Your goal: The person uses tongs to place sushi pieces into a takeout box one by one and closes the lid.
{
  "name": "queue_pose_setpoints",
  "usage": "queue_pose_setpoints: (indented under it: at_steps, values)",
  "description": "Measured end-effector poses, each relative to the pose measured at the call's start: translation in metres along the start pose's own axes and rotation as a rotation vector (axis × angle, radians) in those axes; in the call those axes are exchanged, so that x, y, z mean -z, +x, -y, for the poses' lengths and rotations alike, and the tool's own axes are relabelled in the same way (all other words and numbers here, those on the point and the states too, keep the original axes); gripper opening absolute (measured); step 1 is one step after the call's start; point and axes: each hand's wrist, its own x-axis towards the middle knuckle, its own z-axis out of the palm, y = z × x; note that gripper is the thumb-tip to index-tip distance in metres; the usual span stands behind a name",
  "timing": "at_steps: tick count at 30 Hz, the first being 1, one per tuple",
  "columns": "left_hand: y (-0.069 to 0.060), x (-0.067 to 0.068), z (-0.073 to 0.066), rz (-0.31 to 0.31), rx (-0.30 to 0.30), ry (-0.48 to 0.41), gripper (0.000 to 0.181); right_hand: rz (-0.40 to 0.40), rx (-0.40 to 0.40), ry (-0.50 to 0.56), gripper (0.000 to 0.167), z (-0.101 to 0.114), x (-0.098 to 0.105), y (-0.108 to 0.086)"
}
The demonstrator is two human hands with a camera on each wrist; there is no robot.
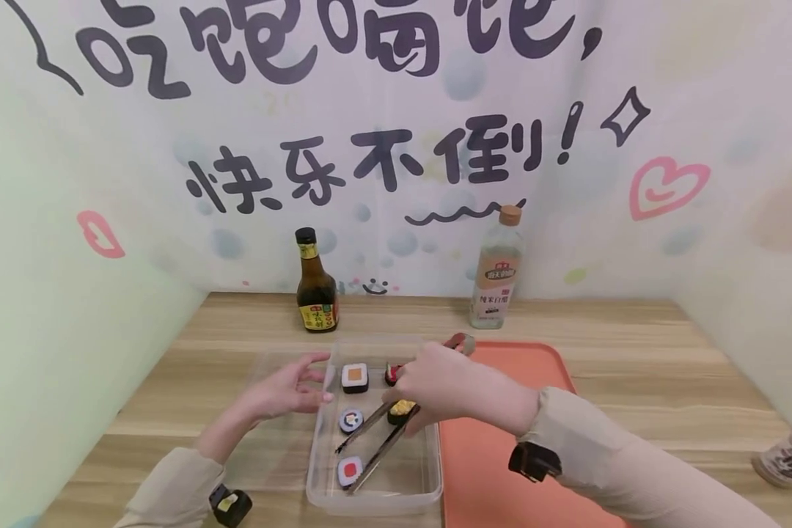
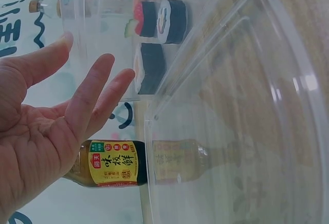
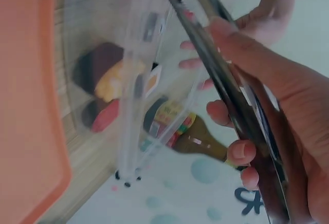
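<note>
Reaching down-left from the right hand (image 1: 435, 383), the tongs (image 1: 384, 448) hold their 2 tips apart about the red-centred roll (image 1: 350, 472) in the box's (image 1: 383, 504) near left corner; contact is unclear. That hand grips the tongs; the left hand (image 1: 295, 385), nearer the roll, spreads loose fingers by the left wall. Walls stand close left and near; floor stretches rightward.

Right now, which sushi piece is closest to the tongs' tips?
The red-centred roll, at the near left of the clear box; the others sit farther from the tips of the tongs.
</note>
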Motion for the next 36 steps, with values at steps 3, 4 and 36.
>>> queue_pose_setpoints:
  at_steps: [3,4,36]
  values:
    - [0.0,-0.001,0.0,0.001,-0.001,0.005,0.078,-0.047,-0.051,0.128,0.045,-0.013,-0.008,-0.018]
    - [0.0,-0.001,0.0,0.004,-0.003,0.011,0.078,-0.081,-0.074,0.156,0.044,-0.018,-0.011,-0.026]
    - [0.001,-0.002,-0.005,0.009,0.064,0.039,0.077,0.32,-0.814,0.923,0.044,-0.084,-0.163,-0.236]
